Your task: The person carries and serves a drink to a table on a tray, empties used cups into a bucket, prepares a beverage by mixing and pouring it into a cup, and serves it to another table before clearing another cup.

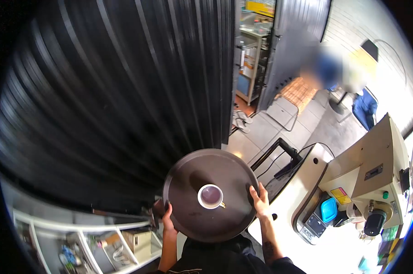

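A round dark brown serving tray (pixel 211 169) is held level in front of my body. On it, near the middle, stands a white cup (pixel 210 196) with a small gold-coloured handle; something purplish shows inside. My left hand (pixel 169 220) grips the tray's left rim, thumb on top and the other fingers hidden beneath. At the right rim my right hand (pixel 260 201) is closed on the edge, its thumb over the tray surface. Neither hand touches the cup.
A black corrugated wall (pixel 124 91) rises close on the left. To the right, a white counter (pixel 284 196) carries a scale (pixel 313 228) and a large beige machine (pixel 375 169). White shelving (pixel 85 246) stands low left. A wicker chair (pixel 297 95) and a blurred person are farther off.
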`<state>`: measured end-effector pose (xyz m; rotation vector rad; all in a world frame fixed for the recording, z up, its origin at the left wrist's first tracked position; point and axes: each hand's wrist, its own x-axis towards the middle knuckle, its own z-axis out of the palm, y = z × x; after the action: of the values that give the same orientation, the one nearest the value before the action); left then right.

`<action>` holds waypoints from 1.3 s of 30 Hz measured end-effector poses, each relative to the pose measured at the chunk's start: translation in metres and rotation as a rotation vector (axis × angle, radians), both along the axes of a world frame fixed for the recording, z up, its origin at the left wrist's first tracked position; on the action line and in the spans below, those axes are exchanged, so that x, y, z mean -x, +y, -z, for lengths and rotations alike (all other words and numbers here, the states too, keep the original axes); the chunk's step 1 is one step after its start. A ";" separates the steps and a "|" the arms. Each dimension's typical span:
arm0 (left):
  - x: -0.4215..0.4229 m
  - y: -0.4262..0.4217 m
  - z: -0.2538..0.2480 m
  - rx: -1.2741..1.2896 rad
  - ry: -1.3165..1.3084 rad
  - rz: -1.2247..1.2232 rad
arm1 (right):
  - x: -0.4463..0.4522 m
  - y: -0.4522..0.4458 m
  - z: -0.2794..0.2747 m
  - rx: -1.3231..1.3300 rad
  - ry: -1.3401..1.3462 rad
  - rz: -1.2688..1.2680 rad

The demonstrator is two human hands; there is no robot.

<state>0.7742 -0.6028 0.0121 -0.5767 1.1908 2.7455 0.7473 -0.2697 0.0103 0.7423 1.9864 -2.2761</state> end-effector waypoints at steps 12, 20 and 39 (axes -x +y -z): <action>0.286 -0.004 0.024 -0.027 -0.063 0.586 | 0.094 -0.024 0.001 -0.222 0.160 0.517; 0.406 0.048 0.012 0.295 -0.125 0.775 | 0.145 -0.036 -0.029 -0.325 0.176 0.731; 0.599 0.301 -0.013 0.218 -0.003 1.106 | 0.280 0.152 -0.025 -0.439 0.168 0.955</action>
<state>0.1751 -0.3015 0.0246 0.0940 1.2661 1.6879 0.4677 -0.1181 0.0349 1.9480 2.6342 -2.3129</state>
